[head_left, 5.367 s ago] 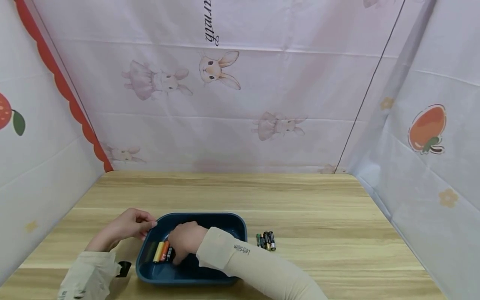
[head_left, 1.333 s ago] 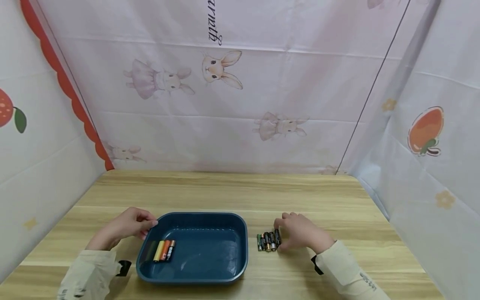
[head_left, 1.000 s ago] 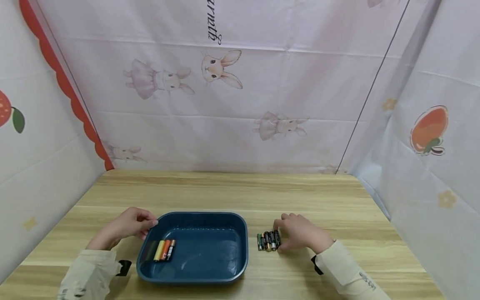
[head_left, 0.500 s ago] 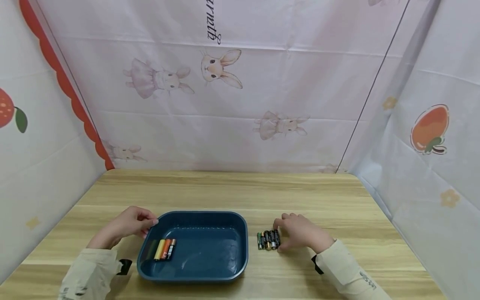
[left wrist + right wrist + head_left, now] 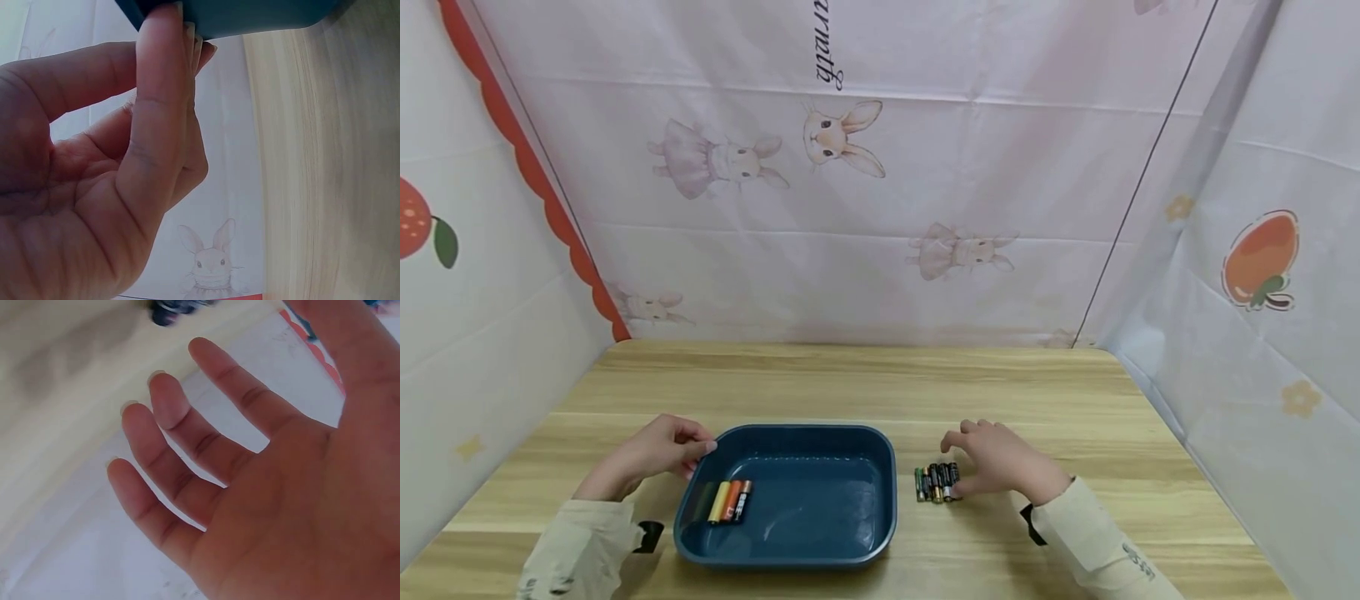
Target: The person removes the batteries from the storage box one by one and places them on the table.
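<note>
A dark blue rectangular tray (image 5: 805,542) stands on the table. Inside, near its left wall, three batteries lie side by side: a yellow battery (image 5: 718,502), an orange battery (image 5: 731,502) and a black battery (image 5: 742,502). My left hand (image 5: 658,447) pinches the tray's rim at the far left corner; the left wrist view shows the fingertips at the tray's edge. Right of the tray, several small batteries (image 5: 934,482), mostly black with a green one at the left end, lie in a row. My right hand (image 5: 1003,461) hovers at the row's right end, fingers spread and slightly bent, holding nothing.
The wooden table (image 5: 1075,392) extends behind the tray and to the right. A pale rabbit-print cloth (image 5: 880,292) hangs at the back. White printed cloths close off both sides, with red scalloped trim on the left.
Since the oldest frame my right hand has left the tray for the battery row, which has gained a battery at its right end. Lately its fingers spread and lifted slightly. My left hand stays put.
</note>
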The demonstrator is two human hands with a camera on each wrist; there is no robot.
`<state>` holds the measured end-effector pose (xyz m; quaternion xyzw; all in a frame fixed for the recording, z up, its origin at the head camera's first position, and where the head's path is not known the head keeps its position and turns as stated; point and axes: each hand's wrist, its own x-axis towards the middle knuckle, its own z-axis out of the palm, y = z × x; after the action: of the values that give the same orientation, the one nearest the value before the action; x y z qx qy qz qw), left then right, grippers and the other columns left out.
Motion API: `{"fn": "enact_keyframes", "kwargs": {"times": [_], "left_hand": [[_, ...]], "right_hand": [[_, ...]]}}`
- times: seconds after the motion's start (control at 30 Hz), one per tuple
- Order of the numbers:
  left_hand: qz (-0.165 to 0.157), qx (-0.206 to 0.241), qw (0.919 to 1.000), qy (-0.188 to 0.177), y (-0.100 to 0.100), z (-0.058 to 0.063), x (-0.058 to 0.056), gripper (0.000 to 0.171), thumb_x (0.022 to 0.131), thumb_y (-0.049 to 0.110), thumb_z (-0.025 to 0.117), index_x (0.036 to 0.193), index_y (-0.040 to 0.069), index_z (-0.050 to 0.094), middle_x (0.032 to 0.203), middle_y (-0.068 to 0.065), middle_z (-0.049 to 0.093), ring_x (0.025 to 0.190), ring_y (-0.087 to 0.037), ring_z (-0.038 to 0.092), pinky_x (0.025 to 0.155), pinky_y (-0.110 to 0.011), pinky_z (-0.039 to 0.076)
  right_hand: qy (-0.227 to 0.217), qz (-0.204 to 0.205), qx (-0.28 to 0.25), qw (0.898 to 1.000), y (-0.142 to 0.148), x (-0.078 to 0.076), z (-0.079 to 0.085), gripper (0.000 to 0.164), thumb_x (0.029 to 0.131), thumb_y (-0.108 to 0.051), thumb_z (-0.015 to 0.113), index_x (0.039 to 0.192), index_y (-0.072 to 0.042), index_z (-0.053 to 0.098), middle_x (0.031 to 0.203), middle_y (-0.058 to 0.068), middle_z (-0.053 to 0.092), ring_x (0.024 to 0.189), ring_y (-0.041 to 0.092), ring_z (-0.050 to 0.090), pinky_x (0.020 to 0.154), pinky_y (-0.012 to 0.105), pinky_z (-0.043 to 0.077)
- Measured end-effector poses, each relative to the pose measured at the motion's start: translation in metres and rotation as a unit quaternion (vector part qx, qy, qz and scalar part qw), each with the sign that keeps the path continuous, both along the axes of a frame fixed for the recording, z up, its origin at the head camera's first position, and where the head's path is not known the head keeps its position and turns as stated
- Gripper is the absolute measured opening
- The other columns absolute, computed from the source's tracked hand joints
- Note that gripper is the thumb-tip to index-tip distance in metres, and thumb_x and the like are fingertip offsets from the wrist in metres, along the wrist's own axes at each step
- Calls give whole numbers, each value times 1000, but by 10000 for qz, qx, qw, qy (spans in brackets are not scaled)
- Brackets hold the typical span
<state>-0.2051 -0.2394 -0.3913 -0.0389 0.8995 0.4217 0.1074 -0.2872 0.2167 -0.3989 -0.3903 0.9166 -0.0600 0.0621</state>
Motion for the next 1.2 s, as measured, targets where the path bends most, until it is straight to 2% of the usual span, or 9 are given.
{"fn": "enact_keyframes", "kwargs": {"times": [0.23, 0.43, 0.73, 0.97, 1.2], "left_hand": [[-12, 4, 10000, 28, 0, 0, 1, 16, 96, 7, 56, 100, -4, 67, 75, -7, 60, 65, -19, 58, 64, -37, 57], [11, 22, 10000, 40, 0, 0, 1, 16, 96, 8, 57, 100, -5, 66, 75, -7, 60, 65, -19, 58, 63, -36, 57], [0, 90, 10000, 5, -1, -2, 0, 17, 97, 7, 55, 99, -4, 67, 73, -6, 60, 64, -18, 59, 63, -37, 57], [-4, 93, 10000, 1, -3, -2, -3, 16, 97, 7, 55, 99, -5, 67, 73, -6, 60, 64, -18, 59, 62, -37, 57], [-36, 76, 10000, 0, -4, -1, -6, 17, 96, 8, 57, 100, -5, 66, 75, -7, 60, 65, -18, 58, 62, -36, 57]], "right_hand": [[557, 288, -277, 9976, -14, 5, 24, 38, 80, -33, 76, 112, -15, 65, 93, 2, 56, 80, 21, 49, 68, 37, 43], [965, 527, -490, 9927, -33, 11, 39, 35, 83, -36, 74, 111, -18, 65, 91, -2, 53, 81, 18, 49, 70, 34, 43], [1255, 798, -645, 9868, -62, 18, 59, 35, 87, -38, 70, 115, -19, 63, 94, 1, 54, 80, 16, 47, 72, 33, 43], [1303, 904, -608, 9855, -85, 21, 71, 36, 89, -42, 67, 118, -21, 62, 95, -3, 53, 82, 15, 48, 73, 31, 43], [1365, 976, -437, 9849, -108, 23, 81, 39, 90, -45, 64, 122, -23, 61, 98, -3, 54, 85, 14, 50, 80, 33, 44]]}}
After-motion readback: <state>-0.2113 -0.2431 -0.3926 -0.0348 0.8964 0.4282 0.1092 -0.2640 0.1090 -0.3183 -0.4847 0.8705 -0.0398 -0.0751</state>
